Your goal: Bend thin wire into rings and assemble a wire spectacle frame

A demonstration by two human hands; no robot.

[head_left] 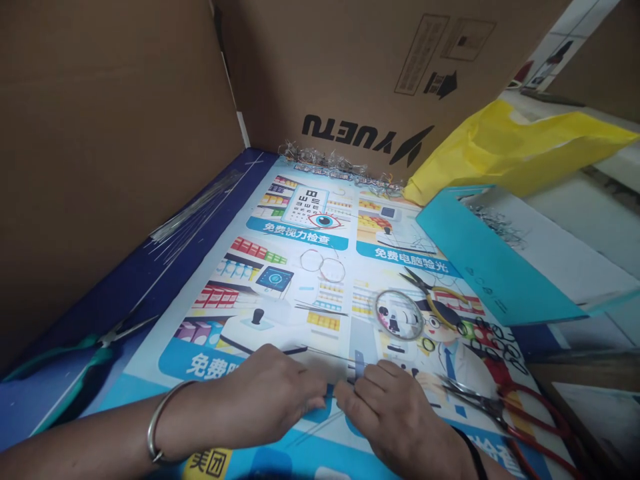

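My left hand [270,397], with a metal bangle at the wrist, and my right hand [393,413] meet low in the middle of the view. Fingers on both hands are pinched, almost tip to tip, around what looks like a thin wire [331,396]; most of it is hidden. More thin wires [323,310] lie on the printed poster sheet [273,267] beyond them. A wire piece bent into two loops [321,265] is farther up. Right of it sits a round wire coil [379,313]. Red-handled scissors [527,417] lie beside my right wrist.
Green-handled pliers [103,343] and a bundle of wires [197,203] are at left. Yellow-handled scissors [425,287] and black rings [493,337] lie right. Cardboard [320,73] walls the back, with a clear, wiry heap [330,160] below. A turquoise box [480,260] and yellow bag [500,147] stand right.
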